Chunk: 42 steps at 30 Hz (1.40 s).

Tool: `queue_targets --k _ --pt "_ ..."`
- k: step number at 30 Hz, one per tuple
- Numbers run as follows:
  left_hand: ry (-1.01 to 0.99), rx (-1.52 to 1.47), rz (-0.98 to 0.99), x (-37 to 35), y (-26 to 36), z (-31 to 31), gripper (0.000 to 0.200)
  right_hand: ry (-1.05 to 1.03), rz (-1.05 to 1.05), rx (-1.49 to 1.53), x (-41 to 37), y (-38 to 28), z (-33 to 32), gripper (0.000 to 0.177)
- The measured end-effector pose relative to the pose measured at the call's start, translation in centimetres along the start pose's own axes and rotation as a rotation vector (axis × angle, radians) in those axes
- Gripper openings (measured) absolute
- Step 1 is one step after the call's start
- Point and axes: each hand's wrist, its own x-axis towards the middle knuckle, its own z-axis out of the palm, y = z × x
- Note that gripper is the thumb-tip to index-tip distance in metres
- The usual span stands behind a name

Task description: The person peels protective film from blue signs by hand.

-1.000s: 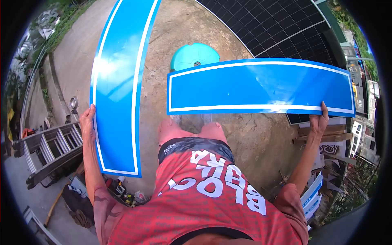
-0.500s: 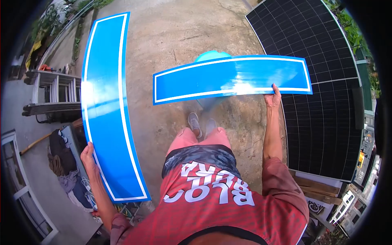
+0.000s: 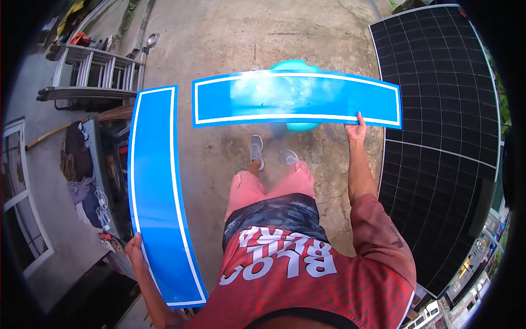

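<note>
A long blue sign panel with a white border point(image 3: 156, 197) stands lengthwise at my left side. My left hand point(image 3: 135, 249) grips its outer long edge near the lower end, the fingers hidden behind it. Across the view in front of me lies a second blue bordered sign panel point(image 3: 296, 98), glossy with reflected light. My right hand point(image 3: 356, 129) clasps its near edge toward the right end, thumb on the face. The two panels come close to each other at the upper left, with a narrow gap between them. Behind the second panel, a turquoise round object point(image 3: 303, 126) is partly covered.
Dark solar panels point(image 3: 438, 82) line the right side. On the left are an aluminium ladder point(image 3: 98, 71), a heap of clothes point(image 3: 82, 170) and a framed window point(image 3: 27, 203). Concrete ground point(image 3: 219, 38) lies around my shoes point(image 3: 256, 148).
The left panel has moved down and toward me with my left hand. The right panel has shifted slightly left and levelled out. My view has turned a little.
</note>
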Motion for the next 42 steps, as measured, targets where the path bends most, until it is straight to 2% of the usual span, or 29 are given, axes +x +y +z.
queue_targets --k 2,8,14,17,18,21,24,25,26,27,28,29,30,31,32,33,35,37,40,42 --pt "0.013 0.0 -0.1 -4.7 -2.3 -0.3 0.03 -0.024 0.042 0.023 0.4 -0.4 -0.2 0.046" --pt "0.185 0.01 -0.231 -18.0 -7.1 2.0 0.028 -0.038 0.088 0.008 -0.8 -0.3 1.0 0.049" --pt "0.303 0.085 -0.39 -25.1 -16.2 3.9 0.029 -0.009 0.149 0.038 -1.1 -0.5 1.3 0.06" --pt "0.313 0.17 -0.398 -28.5 -19.9 6.3 0.031 -0.12 0.186 0.047 -1.7 -0.4 1.6 0.068" --pt "0.337 0.182 -0.385 -29.8 -20.9 7.7 0.035 -0.188 0.2 0.013 -2.3 -0.4 1.7 0.076" --pt "0.351 0.216 -0.438 -34.4 -23.6 11.0 0.041 -0.207 0.453 -0.023 -3.6 -1.3 -0.8 0.075" --pt "0.3 0.31 -0.479 -39.7 -26.3 14.1 0.055 -0.187 0.548 -0.55 -5.2 -1.7 -4.9 0.067" --pt "0.309 0.285 -0.474 -41.7 -27.7 15.5 0.056 -0.114 0.647 -0.606 -4.9 -2.0 -7.4 0.056" --pt "0.332 0.261 -0.48 -43.8 -30.0 16.9 0.057 -0.008 0.672 -0.822 -5.7 -1.9 -8.3 0.044" --pt "0.349 0.296 -0.49 -46.1 -34.4 18.5 0.056 -0.044 0.819 -0.978 -5.5 -2.6 -10.3 0.038" --pt "0.385 0.365 -0.378 -48.2 -35.4 19.9 0.058 -0.049 0.93 -1.206 -6.7 -3.0 -10.2 0.044" --pt "0.38 0.376 -0.45 -50.2 -34.1 21.3 0.055 -0.06 1.025 -1.338 -7.4 -3.1 -10.4 0.052" --pt "0.393 0.362 -0.536 -52.5 -33.5 22.9 0.053 -0.166 1.15 -1.452 -6.9 -3.5 -11.3 0.064" --pt "0.399 0.348 -0.611 -54.3 -33.1 23.7 0.052 -0.176 1.163 -1.746 -8.6 -2.6 -10.0 0.084" --pt "0.403 0.301 -0.675 -56.2 -32.6 24.5 0.05 -0.271 1.494 -1.715 -5.4 -2.7 -11.3 0.099" --pt "0.394 0.257 -0.729 -58.6 -32.2 25.4 0.049 -0.355 1.365 -2.041 -10.3 -1.2 -8.3 0.102" --pt "0.436 0.207 -0.807 -63.5 -31.9 27.0 0.049 -0.405 1.211 -2.285 -15.2 0.5 -7.3 0.097" --pt "0.468 0.165 -0.87 -68.2 -32.8 28.5 0.048 -0.803 1.286 -2.458 -15.1 1.8 -7.0 0.086" --pt "0.512 0.078 -0.991 -74.0 -33.2 30.5 0.047 -0.961 1.239 -2.688 -13.7 7.3 -10.2 0.074" --pt "0.577 0.049 -1.059 -77.5 -33.3 31.6 0.046 -1.114 1.356 -2.638 -16.6 11.6 -10.4 0.065"
